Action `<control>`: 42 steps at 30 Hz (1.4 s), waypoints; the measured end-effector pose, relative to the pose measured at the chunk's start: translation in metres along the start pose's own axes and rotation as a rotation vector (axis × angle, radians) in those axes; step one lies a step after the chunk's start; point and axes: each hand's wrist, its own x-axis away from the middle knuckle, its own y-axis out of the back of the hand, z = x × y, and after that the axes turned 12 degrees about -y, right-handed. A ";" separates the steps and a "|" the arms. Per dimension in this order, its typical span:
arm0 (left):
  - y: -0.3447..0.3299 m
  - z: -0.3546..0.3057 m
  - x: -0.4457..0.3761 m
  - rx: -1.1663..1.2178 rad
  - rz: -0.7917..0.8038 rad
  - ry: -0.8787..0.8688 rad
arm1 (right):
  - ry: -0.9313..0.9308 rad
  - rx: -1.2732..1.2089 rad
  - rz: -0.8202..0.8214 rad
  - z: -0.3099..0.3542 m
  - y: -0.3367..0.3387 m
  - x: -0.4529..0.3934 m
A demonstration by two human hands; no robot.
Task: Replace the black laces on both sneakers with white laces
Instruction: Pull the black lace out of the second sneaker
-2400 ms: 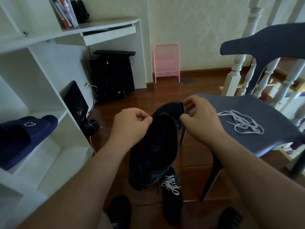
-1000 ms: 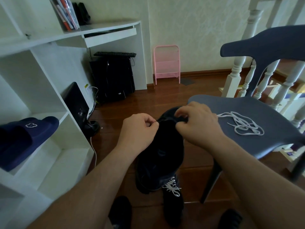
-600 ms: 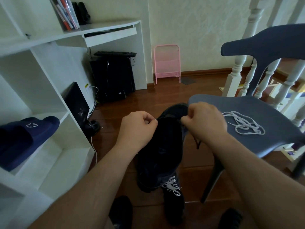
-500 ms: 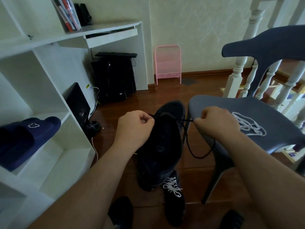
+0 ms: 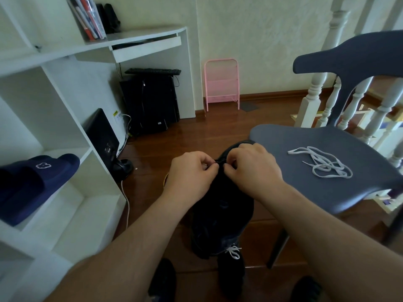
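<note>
sneaker in my hands: plain black fabric sneaker (image 5: 220,205), no pattern I can make out
sneaker on the floor: black low sneaker (image 5: 232,273) with white criss-cross lacing
loose lace: flat white shoelace (image 5: 320,162) tangled on my slate-blue plastic chair (image 5: 309,136)
slipper: navy foam slide slipper (image 5: 32,184) with a small white outlined emblem
shelf: plain white shelf unit (image 5: 65,205)
floor: glossy reddish-brown wood floor (image 5: 196,136)
rack: pink wire rack (image 5: 222,83) against a cream textured wall (image 5: 261,40)

You've got open floor (image 5: 218,131) left of the chair (image 5: 283,138) out to the white shelf (image 5: 102,175), but the chair's seat edge sits tight against your right hand (image 5: 253,168).
</note>
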 end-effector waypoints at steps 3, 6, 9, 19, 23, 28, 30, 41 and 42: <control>0.006 0.002 -0.003 -0.006 -0.014 0.005 | -0.078 -0.064 -0.002 -0.006 0.006 -0.002; 0.016 0.007 -0.006 -0.010 -0.064 0.023 | -0.240 -0.122 0.054 -0.026 0.018 -0.009; 0.020 0.013 -0.006 0.002 -0.082 0.038 | -0.325 -0.151 0.161 -0.038 0.024 -0.010; 0.026 0.021 -0.007 -0.051 -0.107 0.013 | -0.404 -0.027 0.388 -0.052 0.028 -0.015; 0.021 0.022 -0.006 -0.080 -0.065 -0.009 | -0.265 -0.120 0.278 -0.039 0.030 -0.009; 0.011 0.010 -0.007 -0.082 0.026 -0.065 | 0.024 -0.107 0.112 -0.004 0.013 0.002; 0.007 0.003 -0.008 -0.132 0.060 -0.105 | 0.023 0.011 0.102 0.000 0.003 0.003; 0.017 0.021 -0.010 -0.160 -0.031 -0.041 | -0.142 -0.241 -0.015 -0.017 0.011 -0.001; 0.018 0.023 -0.009 -0.157 -0.024 -0.032 | -0.176 -0.240 -0.006 -0.021 0.013 -0.002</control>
